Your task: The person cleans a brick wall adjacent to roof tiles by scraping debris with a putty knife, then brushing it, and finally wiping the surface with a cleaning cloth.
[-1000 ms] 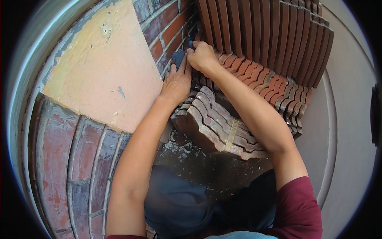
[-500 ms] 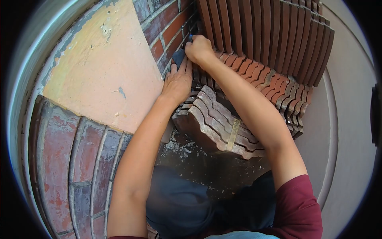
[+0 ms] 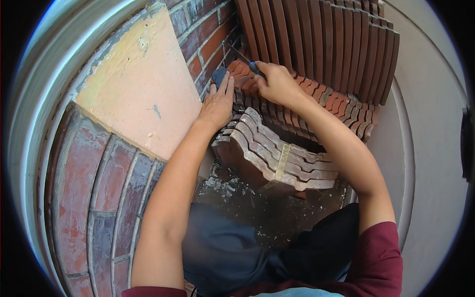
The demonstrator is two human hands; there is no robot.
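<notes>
My right hand (image 3: 278, 85) is closed around the blue-and-black handle of a hand tool (image 3: 258, 70). Its thin metal shaft slants up and left towards the joints of the brick wall (image 3: 213, 29); whether the tip touches is too small to tell. My left hand (image 3: 217, 104) rests low against the wall with its fingers stretched out. The fingertips touch a dark blue-grey piece (image 3: 218, 75) lying against the bricks. What it is made of, I cannot make out. Beside both hands lies a row of wavy-edged orange roof tiles (image 3: 341, 105).
Tall brown tiles (image 3: 341, 47) stand upright behind the row. A strapped bundle of weathered tiles (image 3: 277, 156) lies before my knees on a floor with crumbs (image 3: 237, 190). A pinkish panel (image 3: 133, 84) juts out at left above more brickwork (image 3: 84, 188).
My right hand has drawn back from the wall to the right and down, bringing the tool's handle and shaft into view. My left hand stays near the blue-grey piece. The view has shifted slightly.
</notes>
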